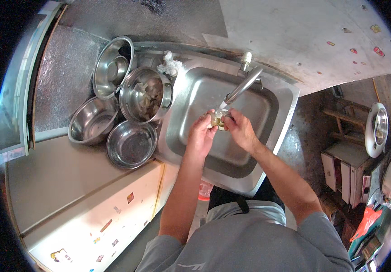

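Over the steel sink [173,113], a thin stream of water runs from the curved tap [245,85]. My left hand [200,135] is closed with its fingertips round a small pale yellowish piece [216,119], whose kind is too small to tell. Beside it, my right hand [241,131] is pinched near the water stream, almost touching the left fingertips. What it grips, if anything, is hidden by the fingers. Left of the sink, a steel pot [126,102] contains several pale and brownish soft pieces [148,96].
Around the pot stand a tilted steel basin [98,75], a deep steel bowl [91,121] and another shallow steel bowl [132,144]. A crumpled white cloth [170,65] lies at the sink's back left corner. To the right are a wooden cabinet [347,167] and an orange bag [367,222].
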The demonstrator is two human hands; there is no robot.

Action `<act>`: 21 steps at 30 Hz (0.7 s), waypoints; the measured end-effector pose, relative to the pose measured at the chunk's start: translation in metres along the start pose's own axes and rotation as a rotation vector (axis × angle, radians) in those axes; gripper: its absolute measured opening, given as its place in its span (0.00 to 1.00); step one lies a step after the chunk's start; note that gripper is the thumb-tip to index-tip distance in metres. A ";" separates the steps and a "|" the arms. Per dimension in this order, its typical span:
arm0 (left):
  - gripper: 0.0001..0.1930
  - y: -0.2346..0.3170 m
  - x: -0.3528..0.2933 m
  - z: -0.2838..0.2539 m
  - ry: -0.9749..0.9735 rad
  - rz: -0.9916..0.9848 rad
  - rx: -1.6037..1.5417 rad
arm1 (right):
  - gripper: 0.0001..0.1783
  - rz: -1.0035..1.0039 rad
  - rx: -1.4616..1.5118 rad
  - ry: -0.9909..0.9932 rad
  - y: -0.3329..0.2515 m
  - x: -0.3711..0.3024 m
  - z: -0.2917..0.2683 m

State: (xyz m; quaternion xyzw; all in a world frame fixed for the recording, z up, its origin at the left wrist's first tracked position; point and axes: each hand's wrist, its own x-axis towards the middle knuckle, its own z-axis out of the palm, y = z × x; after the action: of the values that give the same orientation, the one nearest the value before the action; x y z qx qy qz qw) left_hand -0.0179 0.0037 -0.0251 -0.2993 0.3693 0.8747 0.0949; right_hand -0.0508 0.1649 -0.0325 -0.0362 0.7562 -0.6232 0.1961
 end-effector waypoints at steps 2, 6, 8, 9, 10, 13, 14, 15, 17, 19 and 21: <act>0.14 -0.004 0.005 -0.003 -0.085 0.036 -0.041 | 0.09 0.018 0.004 0.036 -0.002 -0.001 0.006; 0.14 -0.005 0.003 0.015 -0.094 0.086 -0.003 | 0.10 -0.069 0.061 0.117 0.003 0.008 0.011; 0.16 -0.006 0.002 0.013 -0.035 0.099 0.059 | 0.10 -0.060 -0.003 0.094 0.000 0.010 0.007; 0.16 -0.005 0.002 0.012 -0.033 0.100 0.060 | 0.09 -0.051 -0.068 0.071 -0.004 0.010 0.005; 0.15 -0.005 0.002 0.011 -0.006 0.110 0.067 | 0.09 -0.051 -0.067 0.069 -0.007 0.009 0.003; 0.13 -0.003 0.002 0.008 0.027 0.128 0.069 | 0.11 -0.057 -0.241 0.146 -0.018 0.003 -0.001; 0.12 -0.003 0.002 0.007 0.032 0.134 0.065 | 0.10 -0.105 -0.289 0.124 -0.022 0.000 -0.001; 0.12 -0.003 0.001 0.009 0.032 0.133 0.065 | 0.10 -0.151 -0.339 0.104 -0.025 -0.004 -0.001; 0.14 -0.004 -0.002 0.010 0.052 0.166 0.045 | 0.09 -0.168 -0.401 0.098 -0.033 -0.010 0.001; 0.13 -0.004 -0.004 0.011 0.065 0.173 0.040 | 0.07 -0.188 -0.459 0.091 -0.035 -0.011 0.004; 0.12 -0.003 -0.008 0.014 0.077 0.179 0.034 | 0.08 -0.228 -0.520 0.060 -0.034 -0.011 0.006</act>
State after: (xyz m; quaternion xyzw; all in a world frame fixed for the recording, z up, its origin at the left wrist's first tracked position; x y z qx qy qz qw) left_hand -0.0163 0.0162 -0.0148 -0.2968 0.4127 0.8611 0.0072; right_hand -0.0451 0.1555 0.0018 -0.1516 0.8873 -0.4270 0.0865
